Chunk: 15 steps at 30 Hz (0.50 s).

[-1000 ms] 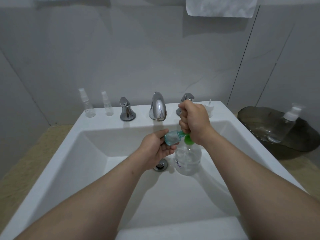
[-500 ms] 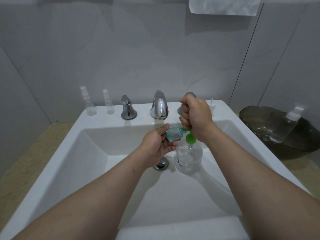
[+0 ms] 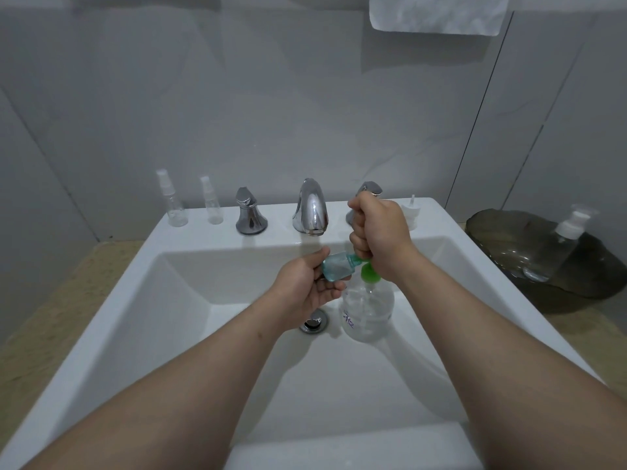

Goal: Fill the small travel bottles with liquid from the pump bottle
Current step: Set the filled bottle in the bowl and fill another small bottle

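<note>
Pumping still, barely anything's moved in the last second: right hand [image 3: 380, 232] stays fisted on the green head of the pump bottle [image 3: 368, 312] down in the sink [image 3: 176, 317], left hand [image 3: 303, 284] keeps the teal travel bottle [image 3: 337, 266] gripped at the spout. Looks mid-fill to me.

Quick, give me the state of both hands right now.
Left hand: holds the small teal travel bottle, tipped sideways toward the pump.
Right hand: fist curled round the green pump head of the pump bottle.
</note>
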### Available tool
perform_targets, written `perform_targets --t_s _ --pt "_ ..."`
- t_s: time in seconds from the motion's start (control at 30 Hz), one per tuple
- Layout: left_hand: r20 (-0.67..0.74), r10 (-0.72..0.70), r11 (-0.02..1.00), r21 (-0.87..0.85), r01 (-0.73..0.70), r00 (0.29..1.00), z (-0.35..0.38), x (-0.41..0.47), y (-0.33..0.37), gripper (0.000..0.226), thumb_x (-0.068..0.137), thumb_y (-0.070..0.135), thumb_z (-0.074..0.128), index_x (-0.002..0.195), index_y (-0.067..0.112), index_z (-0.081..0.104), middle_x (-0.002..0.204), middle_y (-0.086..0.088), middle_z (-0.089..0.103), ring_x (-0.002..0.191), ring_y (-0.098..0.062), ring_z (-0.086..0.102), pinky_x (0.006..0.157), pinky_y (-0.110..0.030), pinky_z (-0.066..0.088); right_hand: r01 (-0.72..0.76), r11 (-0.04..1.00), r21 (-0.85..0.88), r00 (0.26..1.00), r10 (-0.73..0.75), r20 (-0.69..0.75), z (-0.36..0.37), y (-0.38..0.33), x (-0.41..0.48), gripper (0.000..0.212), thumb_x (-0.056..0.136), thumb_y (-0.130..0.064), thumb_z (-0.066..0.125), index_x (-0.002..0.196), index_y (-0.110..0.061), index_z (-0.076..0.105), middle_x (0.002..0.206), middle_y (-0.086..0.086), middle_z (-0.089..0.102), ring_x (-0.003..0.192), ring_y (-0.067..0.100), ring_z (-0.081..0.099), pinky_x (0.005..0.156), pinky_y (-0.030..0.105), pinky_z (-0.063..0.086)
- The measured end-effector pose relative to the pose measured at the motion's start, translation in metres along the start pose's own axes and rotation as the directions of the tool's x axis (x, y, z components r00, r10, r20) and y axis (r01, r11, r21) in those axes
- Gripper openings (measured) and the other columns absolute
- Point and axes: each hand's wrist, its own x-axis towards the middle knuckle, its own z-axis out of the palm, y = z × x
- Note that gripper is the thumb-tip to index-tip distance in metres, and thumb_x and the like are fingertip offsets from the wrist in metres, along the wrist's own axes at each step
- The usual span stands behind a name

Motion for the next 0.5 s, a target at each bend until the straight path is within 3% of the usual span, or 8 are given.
perform_targets --t_s 0.17,0.5 --pt "-0.004 0.001 1.0 0.007 -0.001 1.0 -0.0001 -0.0001 -0.0005 0.038 0.106 0.03 0.049 0.115 -0.004 0.063 0.082 -0.017 0.074 0.05 -0.016 0.06 0.054 -0.025 0.054 -0.017 1.0 0.015 0.999 0.018 -0.029 -0.0018 0.0006 0.0018 0.052 0.094 -0.013 0.048 0.051 -0.028 0.024 0.052 -0.002 0.014 0.045 0.015 0.009 0.047 0.022 0.011" --pt "-0.007 -0.018 1.0 0.022 0.018 1.0 -0.0007 -0.0008 -0.0011 0.035 0.107 0.029 0.048 0.103 -0.001 0.065 0.08 -0.016 0.073 0.051 -0.016 0.061 0.053 -0.025 0.053 -0.014 0.999 -0.038 1.0 0.013 -0.02 -0.0023 0.0042 0.0016 0.046 0.095 -0.014 0.049 0.058 -0.024 0.024 0.055 0.001 0.015 0.045 0.016 0.01 0.045 0.022 0.012"
